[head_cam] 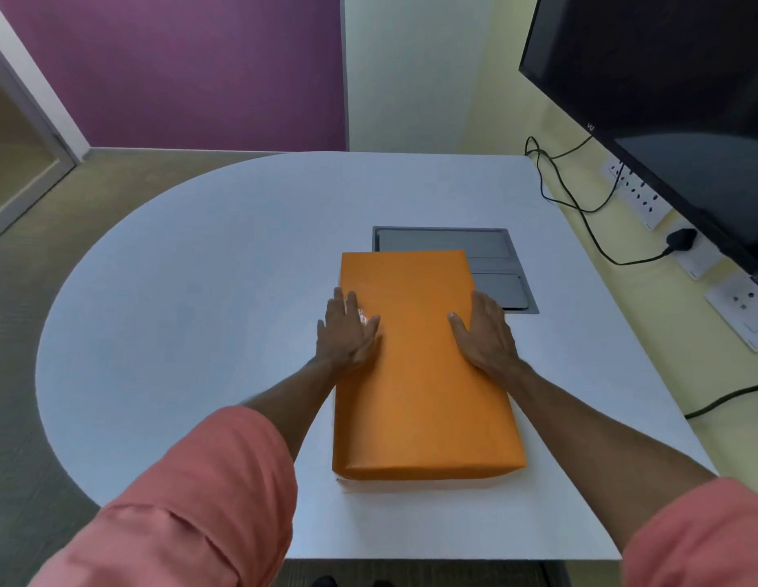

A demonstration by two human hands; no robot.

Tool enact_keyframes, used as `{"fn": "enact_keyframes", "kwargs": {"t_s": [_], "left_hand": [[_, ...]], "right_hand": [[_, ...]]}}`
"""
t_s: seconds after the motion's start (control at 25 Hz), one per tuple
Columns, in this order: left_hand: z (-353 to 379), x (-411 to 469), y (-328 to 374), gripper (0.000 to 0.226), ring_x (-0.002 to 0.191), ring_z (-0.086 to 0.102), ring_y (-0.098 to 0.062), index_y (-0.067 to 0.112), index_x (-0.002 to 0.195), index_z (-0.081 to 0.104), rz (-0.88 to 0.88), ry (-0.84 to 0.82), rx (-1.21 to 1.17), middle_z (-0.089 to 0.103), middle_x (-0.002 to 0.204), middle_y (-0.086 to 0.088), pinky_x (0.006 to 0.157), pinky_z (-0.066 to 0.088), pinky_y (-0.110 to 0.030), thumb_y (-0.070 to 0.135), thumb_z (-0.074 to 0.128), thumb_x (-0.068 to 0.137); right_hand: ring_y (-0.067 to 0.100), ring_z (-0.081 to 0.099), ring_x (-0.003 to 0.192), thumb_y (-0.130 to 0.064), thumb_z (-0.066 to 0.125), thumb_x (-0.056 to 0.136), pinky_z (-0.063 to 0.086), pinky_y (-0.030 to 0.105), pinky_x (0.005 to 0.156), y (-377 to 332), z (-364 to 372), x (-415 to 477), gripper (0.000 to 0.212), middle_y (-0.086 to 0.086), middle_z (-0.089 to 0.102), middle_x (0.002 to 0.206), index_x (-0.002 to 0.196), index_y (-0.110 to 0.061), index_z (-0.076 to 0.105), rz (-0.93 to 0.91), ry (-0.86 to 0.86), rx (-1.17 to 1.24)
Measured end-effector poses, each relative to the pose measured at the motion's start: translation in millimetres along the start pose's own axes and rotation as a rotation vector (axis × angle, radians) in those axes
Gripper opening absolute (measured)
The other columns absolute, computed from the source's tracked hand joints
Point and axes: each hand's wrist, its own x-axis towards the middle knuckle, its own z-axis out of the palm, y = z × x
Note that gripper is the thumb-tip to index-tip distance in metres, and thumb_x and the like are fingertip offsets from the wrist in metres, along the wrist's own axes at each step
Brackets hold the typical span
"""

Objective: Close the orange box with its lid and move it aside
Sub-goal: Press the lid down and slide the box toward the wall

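We had the orange box (423,374) lying lengthwise on the white surface (199,311), its lid on top and covering it, so only a thin pale strip of the base showed under the near edge. Our left hand (347,332) lay flat and spread on the lid's left edge, fingers pointing away from us and partly over the side. Our right hand (489,332) lay likewise on the right edge, thumb resting on the top and the fingers curled down the right side. Both hands were open and pressed against the box, not closed around anything. The box's far end overlapped a grey recessed panel (495,247) set into the surface. A dark monitor (673,99) stood off to the right, with black cables (580,205) trailing to wall sockets (642,197).
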Motion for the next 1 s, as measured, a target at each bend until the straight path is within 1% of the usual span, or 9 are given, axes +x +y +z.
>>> {"fn": "enact_keyframes", "kwargs": {"t_s": [0.12, 0.24, 0.32, 0.6, 0.76, 0.84, 0.92, 0.96, 1.0], "left_hand": [[-5, 20, 12, 0.077, 0.150, -0.006, -0.028, 0.015, 0.154, 0.002, 0.071, -0.120, 0.133, -0.007, 0.163, -0.006, 0.117, 0.003, -0.056, 0.057, 0.027, 0.095], [-4, 30, 20, 0.080, 0.149, -0.008, -0.031, 0.016, 0.154, 0.002, 0.038, -0.223, 0.136, -0.008, 0.163, -0.006, 0.115, 0.006, -0.061, 0.059, 0.031, 0.093], [-2, 31, 22, 0.081, 0.149, -0.009, -0.033, 0.016, 0.153, 0.003, 0.010, -0.253, 0.124, -0.008, 0.163, -0.007, 0.114, 0.009, -0.063, 0.060, 0.034, 0.092], [5, 28, 19, 0.085, 0.148, -0.013, -0.032, 0.017, 0.153, -0.002, 0.003, -0.234, 0.176, -0.011, 0.162, -0.006, 0.114, 0.012, -0.062, 0.061, 0.036, 0.091], [5, 32, 18, 0.087, 0.149, -0.012, -0.033, 0.018, 0.153, -0.001, 0.013, -0.256, 0.183, -0.011, 0.162, -0.006, 0.114, 0.012, -0.062, 0.061, 0.039, 0.090], [-3, 36, 16, 0.084, 0.149, 0.002, -0.034, 0.015, 0.152, 0.013, 0.027, -0.234, 0.091, 0.003, 0.163, -0.009, 0.116, 0.018, -0.060, 0.056, 0.049, 0.088], [-11, 33, 12, 0.076, 0.143, 0.024, -0.033, 0.011, 0.145, 0.031, 0.043, -0.111, 0.014, 0.027, 0.156, -0.012, 0.113, 0.029, -0.055, 0.049, 0.058, 0.086], [-14, 29, 10, 0.073, 0.140, 0.031, -0.033, 0.010, 0.142, 0.035, 0.009, -0.054, -0.060, 0.035, 0.151, -0.013, 0.112, 0.033, -0.052, 0.047, 0.062, 0.085], [-17, 25, 7, 0.073, 0.137, 0.037, -0.034, 0.010, 0.141, 0.036, -0.071, -0.029, -0.197, 0.039, 0.148, -0.013, 0.111, 0.036, -0.050, 0.046, 0.063, 0.084]], "right_hand": [[0.030, 0.008, 0.151, -0.049, 0.039, 0.097, 0.015, 0.049, 0.121, -18, 1, 25, 0.075, 0.012, 0.010, 0.163, 0.154, -0.010, 0.008, -0.094, -0.173, -0.142], [0.029, 0.002, 0.151, -0.055, 0.033, 0.096, 0.010, 0.053, 0.121, -25, 10, 40, 0.075, 0.008, 0.001, 0.164, 0.155, -0.019, 0.005, -0.077, -0.286, -0.238], [0.030, 0.003, 0.151, -0.057, 0.031, 0.096, 0.011, 0.054, 0.121, -23, 17, 44, 0.074, 0.008, 0.002, 0.164, 0.155, -0.020, 0.006, -0.060, -0.295, -0.281], [0.030, 0.004, 0.151, -0.061, 0.026, 0.095, 0.012, 0.054, 0.120, -14, 32, 48, 0.074, 0.008, 0.004, 0.164, 0.155, -0.022, 0.006, -0.074, -0.255, -0.355], [0.029, -0.001, 0.151, -0.060, 0.025, 0.096, 0.008, 0.054, 0.120, -16, 30, 46, 0.073, 0.007, -0.001, 0.165, 0.155, -0.022, 0.003, -0.053, -0.279, -0.342], [0.028, -0.002, 0.151, -0.059, 0.029, 0.095, 0.005, 0.057, 0.120, -20, 22, 46, 0.075, 0.006, -0.002, 0.165, 0.155, -0.023, 0.003, -0.043, -0.310, -0.283], [0.027, -0.001, 0.152, -0.060, 0.039, 0.092, 0.003, 0.061, 0.117, -24, 11, 43, 0.079, 0.003, 0.000, 0.165, 0.155, -0.026, 0.004, 0.011, -0.262, -0.135], [0.027, 0.002, 0.151, -0.061, 0.046, 0.089, 0.003, 0.063, 0.115, -24, 5, 39, 0.083, 0.001, 0.003, 0.165, 0.154, -0.028, 0.005, 0.065, -0.210, -0.039], [0.028, 0.007, 0.151, -0.061, 0.053, 0.086, 0.006, 0.064, 0.114, -21, -1, 35, 0.089, 0.001, 0.007, 0.164, 0.154, -0.028, 0.007, 0.141, -0.172, 0.078]]}}
